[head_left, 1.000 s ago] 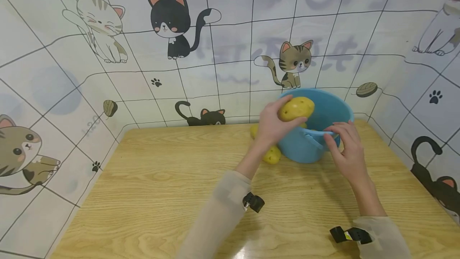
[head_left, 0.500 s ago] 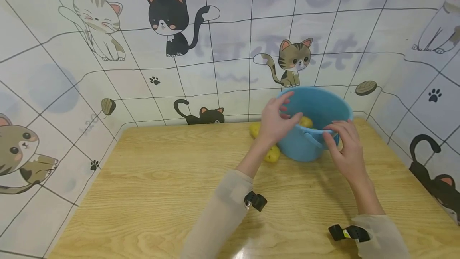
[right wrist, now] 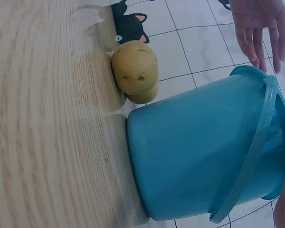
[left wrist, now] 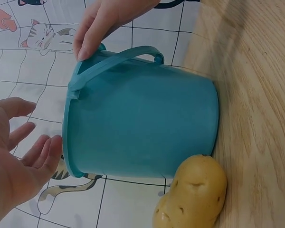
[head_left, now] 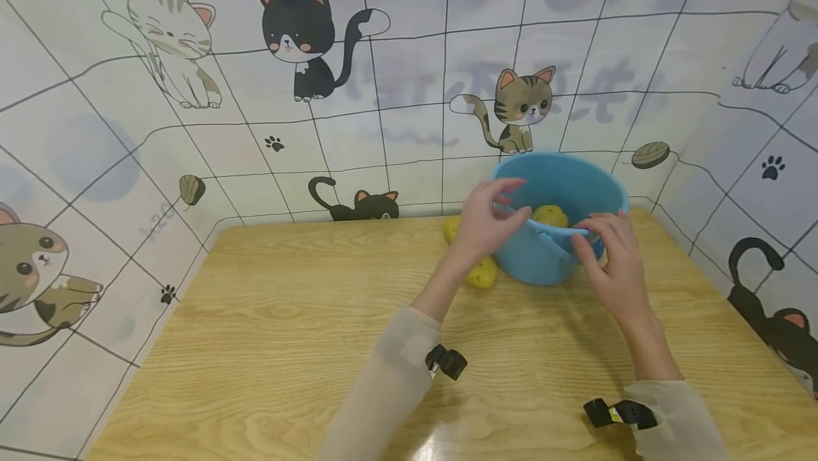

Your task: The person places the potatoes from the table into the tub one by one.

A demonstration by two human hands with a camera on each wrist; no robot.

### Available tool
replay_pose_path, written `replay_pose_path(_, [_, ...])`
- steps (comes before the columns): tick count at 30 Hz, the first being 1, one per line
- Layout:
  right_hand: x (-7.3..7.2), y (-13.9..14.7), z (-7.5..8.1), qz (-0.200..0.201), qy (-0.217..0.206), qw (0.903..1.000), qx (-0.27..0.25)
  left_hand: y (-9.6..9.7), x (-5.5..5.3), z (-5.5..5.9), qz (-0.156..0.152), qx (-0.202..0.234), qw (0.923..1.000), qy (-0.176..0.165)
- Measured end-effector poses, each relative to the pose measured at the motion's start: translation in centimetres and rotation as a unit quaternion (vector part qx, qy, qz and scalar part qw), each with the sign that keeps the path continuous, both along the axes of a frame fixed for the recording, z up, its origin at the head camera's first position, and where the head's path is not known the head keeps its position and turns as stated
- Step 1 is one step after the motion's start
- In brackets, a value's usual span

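A blue plastic bucket (head_left: pixel 533 258) with a carrying handle (left wrist: pixel 118 64) stands upright on the table. My right hand (head_left: pixel 616 262) grips its rim at the near right, fingers over the edge and thumb outside. At the left rim is my left hand (head_left: pixel 481 225), fingers spread and holding nothing. Inside the bucket a yellow potato (head_left: pixel 551 216) shows above the near rim. Two more potatoes lie on the table left of the bucket: a nearer potato (head_left: pixel 483 274) and a farther potato (head_left: pixel 451 227), partly hidden by my left hand in the head view.
The wood-grain table (head_left: pixel 275 333) runs back to a wall (head_left: pixel 415 127) covered with cat-print tiles. More printed wall stands on both the left and right sides. The bucket is close to the back edge.
The left hand has let go of a potato over the bucket, and a potato now shows inside. That hand has since shifted slightly down and left; the right hand has stayed on the rim.
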State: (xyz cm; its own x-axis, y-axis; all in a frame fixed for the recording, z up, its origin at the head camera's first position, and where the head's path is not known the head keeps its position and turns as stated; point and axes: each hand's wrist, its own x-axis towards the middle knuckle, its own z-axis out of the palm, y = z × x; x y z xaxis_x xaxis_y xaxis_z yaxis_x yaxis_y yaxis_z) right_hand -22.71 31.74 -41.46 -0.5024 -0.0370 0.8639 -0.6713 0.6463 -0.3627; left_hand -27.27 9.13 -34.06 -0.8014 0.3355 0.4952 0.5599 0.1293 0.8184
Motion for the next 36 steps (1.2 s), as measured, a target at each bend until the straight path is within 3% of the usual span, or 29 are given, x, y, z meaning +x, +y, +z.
replay_pose_path(12, [0.2,-0.1,0.1,0.002,-0.003,1.0000,0.000,-1.7,0.0,-1.7,-0.019,0.005,0.9997,-0.013])
replay_pose_path(36, [0.1,-0.2,0.1,-0.005,-0.001,1.0000,-0.005,-5.0,-1.1,-6.7,0.023,-0.020,0.9978,-0.059])
